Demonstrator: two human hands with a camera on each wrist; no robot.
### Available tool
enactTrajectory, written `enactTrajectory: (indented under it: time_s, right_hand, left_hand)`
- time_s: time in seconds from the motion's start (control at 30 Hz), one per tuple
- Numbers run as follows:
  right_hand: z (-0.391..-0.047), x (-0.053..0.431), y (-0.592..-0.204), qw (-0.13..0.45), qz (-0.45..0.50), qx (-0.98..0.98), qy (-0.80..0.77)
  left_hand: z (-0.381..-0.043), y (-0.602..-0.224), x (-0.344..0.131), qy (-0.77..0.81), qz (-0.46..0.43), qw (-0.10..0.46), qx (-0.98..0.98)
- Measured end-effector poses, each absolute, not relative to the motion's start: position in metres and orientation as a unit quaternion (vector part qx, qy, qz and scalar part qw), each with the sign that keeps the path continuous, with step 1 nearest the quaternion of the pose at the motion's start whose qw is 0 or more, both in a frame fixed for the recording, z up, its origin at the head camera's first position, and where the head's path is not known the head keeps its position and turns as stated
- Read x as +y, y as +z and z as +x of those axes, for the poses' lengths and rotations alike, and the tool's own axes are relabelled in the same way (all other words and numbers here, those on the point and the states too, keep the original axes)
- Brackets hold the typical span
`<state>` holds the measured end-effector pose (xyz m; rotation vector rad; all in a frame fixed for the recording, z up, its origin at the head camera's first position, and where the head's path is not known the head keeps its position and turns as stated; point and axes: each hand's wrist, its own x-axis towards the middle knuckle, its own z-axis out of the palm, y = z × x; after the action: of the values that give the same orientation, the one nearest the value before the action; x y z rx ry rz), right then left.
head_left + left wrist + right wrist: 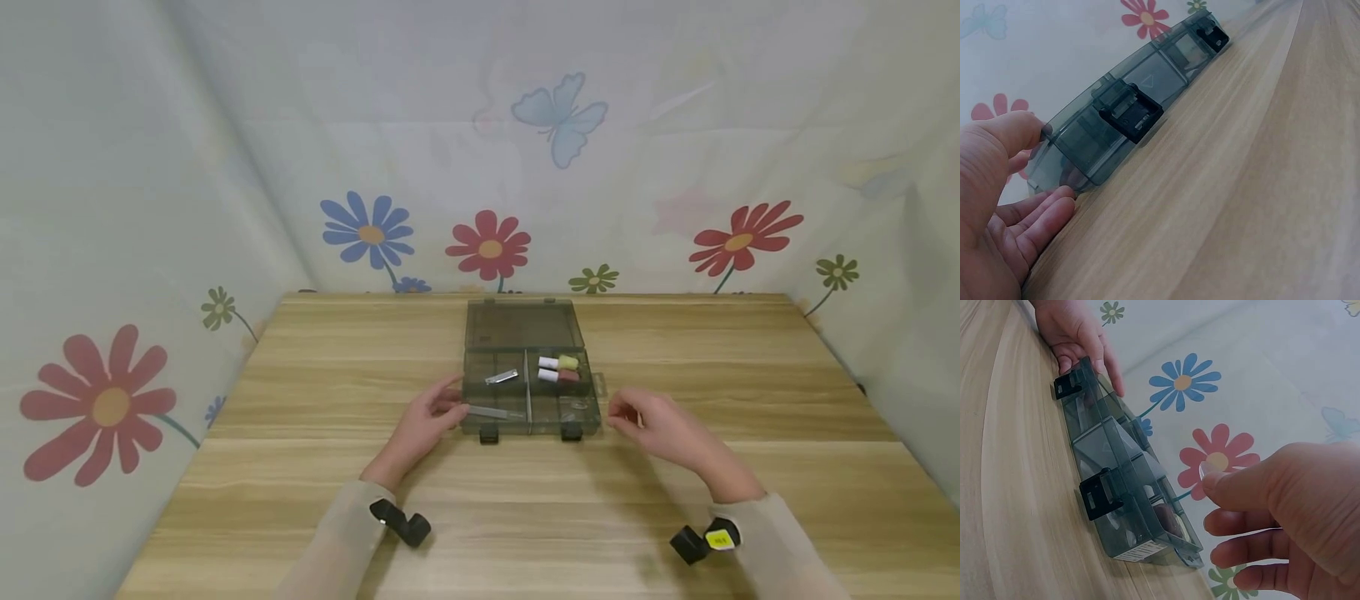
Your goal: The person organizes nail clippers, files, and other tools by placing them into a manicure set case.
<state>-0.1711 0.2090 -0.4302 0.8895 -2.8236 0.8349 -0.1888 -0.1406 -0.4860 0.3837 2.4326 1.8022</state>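
Observation:
A dark see-through plastic case [497,426] lies on the table with its lid [521,323] folded back and two black latches in front. My left hand [429,419] holds its left end, thumb on the rim and fingers low at the side in the left wrist view. Inside are a nail clipper [502,377], two small bottles [568,363] with white caps, a flat grey strip [487,412] and small clear pieces [573,405], too unclear to tell. My right hand [660,423] hovers right of the case, fingers loosely bent; I see nothing held in it.
The case rests on a wood-grain table [360,333]. A pale curtain [420,100] printed with flowers and a butterfly stands behind and at both sides. Black cameras [408,527] are strapped to both sleeved wrists. A hanger tab [599,384] sticks out at the case's right side.

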Motion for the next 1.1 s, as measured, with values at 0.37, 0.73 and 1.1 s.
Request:
enactTrajectory:
  time_s: [0.37, 0.73, 1.1]
  right_hand:
    - [-0.183, 0.201, -0.427, 0.025, 0.297, -0.915, 0.274]
    - [-0.191, 0.192, -0.428, 0.028, 0.297, -0.914, 0.276]
    - [-0.196, 0.183, -0.432, 0.014, 0.294, -0.913, 0.284]
  left_hand:
    - [-0.191, -0.485, -0.141, 0.592, 0.124, 0.048, 0.795]
    - [-0.208, -0.518, -0.145, 0.593, 0.108, 0.026, 0.797]
    - [-0.205, -0.521, -0.145, 0.589, 0.108, 0.030, 0.800]
